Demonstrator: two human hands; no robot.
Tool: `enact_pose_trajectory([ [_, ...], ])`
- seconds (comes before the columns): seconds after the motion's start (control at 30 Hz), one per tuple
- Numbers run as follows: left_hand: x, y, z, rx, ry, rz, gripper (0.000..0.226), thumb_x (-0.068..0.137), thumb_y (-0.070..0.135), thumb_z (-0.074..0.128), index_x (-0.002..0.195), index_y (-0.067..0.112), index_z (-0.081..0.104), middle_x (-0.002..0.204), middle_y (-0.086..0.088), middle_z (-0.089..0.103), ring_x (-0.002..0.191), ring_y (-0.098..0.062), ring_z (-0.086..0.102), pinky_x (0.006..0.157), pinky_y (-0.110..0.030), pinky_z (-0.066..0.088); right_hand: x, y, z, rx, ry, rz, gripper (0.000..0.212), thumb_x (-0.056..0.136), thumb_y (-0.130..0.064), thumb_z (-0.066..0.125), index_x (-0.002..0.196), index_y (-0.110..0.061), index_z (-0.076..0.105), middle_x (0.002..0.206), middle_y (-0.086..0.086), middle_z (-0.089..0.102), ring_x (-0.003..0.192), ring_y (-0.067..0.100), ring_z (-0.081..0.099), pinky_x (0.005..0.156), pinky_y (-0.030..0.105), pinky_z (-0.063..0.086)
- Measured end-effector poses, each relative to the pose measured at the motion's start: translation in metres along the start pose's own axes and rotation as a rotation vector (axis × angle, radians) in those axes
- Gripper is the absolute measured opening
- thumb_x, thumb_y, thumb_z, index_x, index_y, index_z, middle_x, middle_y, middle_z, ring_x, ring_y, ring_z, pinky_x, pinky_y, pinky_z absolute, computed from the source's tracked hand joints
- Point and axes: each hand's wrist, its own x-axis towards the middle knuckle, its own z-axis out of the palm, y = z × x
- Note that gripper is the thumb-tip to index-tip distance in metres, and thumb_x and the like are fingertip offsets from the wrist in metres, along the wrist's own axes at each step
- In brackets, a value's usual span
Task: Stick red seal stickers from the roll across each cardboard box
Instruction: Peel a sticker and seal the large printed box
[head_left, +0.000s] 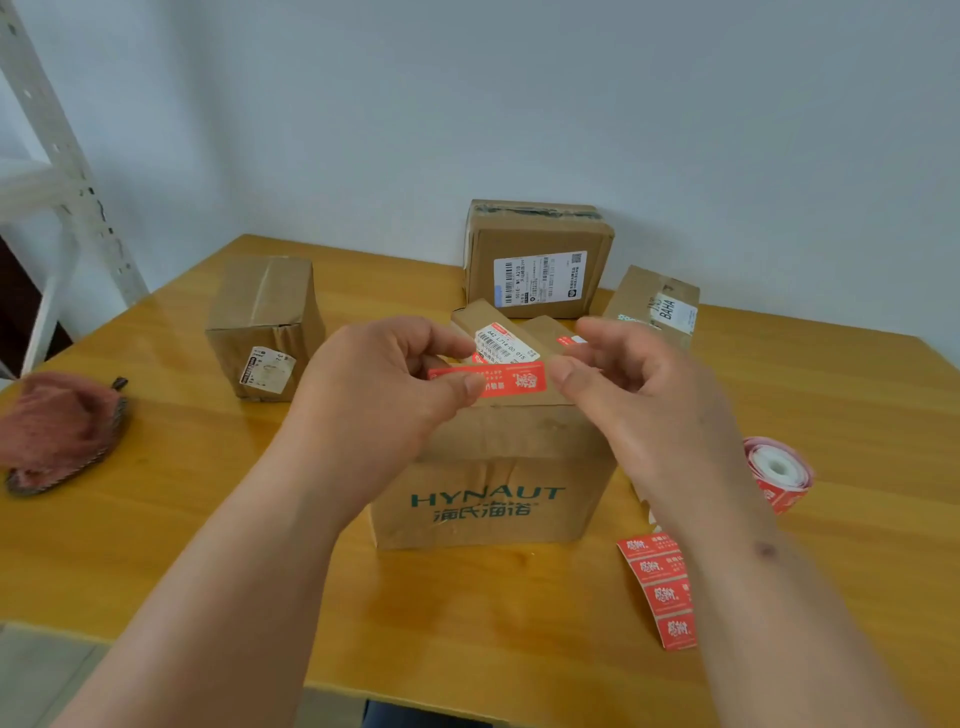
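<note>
A red seal sticker (498, 379) is stretched level between my two hands, just above the top of the HYNAUT cardboard box (493, 493) in front of me. My left hand (379, 395) pinches its left end between thumb and fingers. My right hand (634, 379) pinches its right end; that hand is blurred. The sticker roll (776, 470) lies on the table to the right, with a strip of red stickers (660, 587) trailing toward me. Behind the HYNAUT box a small labelled box (506, 338) carries a red sticker.
More cardboard boxes stand on the wooden table (208, 519): one at the left (265, 327), one against the wall (537, 260), one at the right back (654, 306). A pink cloth (57, 426) lies at the left edge. A white metal rack (62, 171) stands left.
</note>
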Motion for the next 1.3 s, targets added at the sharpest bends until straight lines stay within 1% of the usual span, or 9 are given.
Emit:
enact_pose_trajectory([
  [0.1,0.007,-0.001,-0.001,-0.022,-0.054,-0.026,0.006,0.080,0.025,0.077,0.083,0.028,0.073,0.063,0.013,0.068,0.056,0.007,0.058,0.044,-0.005,0.036,0.010,0.001,0.005,0.000,-0.032,0.004,0.013,0.083,-0.034,0.071,0.096,-0.034,0.069,0.078,-0.016,0.066,0.073,-0.011,0.057,0.056,0.006,0.041],
  [0.2,0.012,0.002,-0.001,-0.014,-0.079,-0.027,0.002,0.080,0.025,0.076,0.081,0.026,0.074,0.063,0.013,0.069,0.054,0.007,0.057,0.044,-0.004,0.036,0.016,0.001,0.010,0.000,-0.052,-0.004,0.001,0.085,-0.028,0.070,0.085,-0.028,0.070,0.074,-0.003,0.067,0.066,0.007,0.060,0.052,0.012,0.042],
  [0.4,0.020,0.000,-0.005,0.058,-0.125,-0.043,0.011,0.088,0.020,0.068,0.091,0.029,0.074,0.074,0.010,0.074,0.064,0.001,0.065,0.062,-0.023,0.054,0.025,-0.001,0.009,-0.117,-0.073,-0.028,0.008,0.089,-0.029,0.064,0.081,-0.030,0.066,0.077,-0.008,0.068,0.080,0.000,0.057,0.053,0.007,0.042],
  [0.53,0.022,0.000,-0.007,0.008,-0.111,-0.089,0.016,0.088,0.013,0.068,0.089,0.027,0.076,0.067,0.001,0.073,0.057,-0.005,0.065,0.059,-0.013,0.055,0.018,-0.008,0.012,-0.184,-0.057,-0.133,0.011,0.089,-0.026,0.062,0.079,-0.030,0.063,0.075,-0.016,0.065,0.085,-0.008,0.055,0.061,0.005,0.044],
  [0.63,0.024,-0.001,-0.009,-0.058,-0.110,-0.122,0.016,0.086,0.006,0.070,0.084,0.020,0.077,0.067,-0.004,0.073,0.061,-0.016,0.070,0.064,-0.021,0.059,0.013,-0.008,0.016,-0.179,-0.009,-0.168,0.011,0.089,-0.024,0.062,0.080,-0.030,0.063,0.074,-0.017,0.064,0.083,-0.008,0.055,0.062,0.007,0.044],
  [0.8,0.025,-0.004,-0.009,-0.099,-0.128,-0.176,0.017,0.084,0.001,0.070,0.079,0.015,0.078,0.070,-0.007,0.073,0.057,-0.017,0.067,0.069,-0.030,0.062,0.014,-0.003,0.018,-0.157,-0.028,-0.119,0.012,0.091,-0.023,0.061,0.080,-0.030,0.061,0.078,-0.018,0.062,0.081,-0.013,0.052,0.059,0.003,0.040],
  [1.0,0.025,-0.007,-0.011,0.008,-0.126,-0.093,0.020,0.086,0.014,0.069,0.092,0.032,0.077,0.051,-0.001,0.063,0.047,-0.008,0.054,0.053,-0.022,0.049,0.023,-0.004,0.015,-0.204,-0.127,-0.097,0.011,0.092,-0.025,0.059,0.082,-0.030,0.060,0.078,-0.016,0.062,0.085,-0.012,0.051,0.060,0.008,0.045],
  [1.13,0.028,-0.008,-0.010,0.181,-0.141,-0.061,0.042,0.086,0.014,0.065,0.124,0.030,0.061,0.069,0.004,0.067,0.060,-0.010,0.060,0.062,-0.032,0.049,0.028,-0.004,0.017,-0.286,-0.163,-0.102,0.015,0.092,-0.022,0.056,0.080,-0.032,0.058,0.080,-0.016,0.060,0.073,-0.001,0.056,0.054,0.011,0.043],
  [1.3,0.034,-0.007,-0.004,0.424,-0.103,-0.050,0.025,0.085,0.020,0.064,0.108,0.026,0.055,0.090,0.005,0.067,0.082,-0.013,0.061,0.069,-0.033,0.053,0.031,-0.004,0.025,-0.412,-0.223,-0.100,0.012,0.091,-0.021,0.052,0.083,-0.030,0.057,0.082,-0.012,0.060,0.068,0.004,0.055,0.052,0.020,0.038],
])
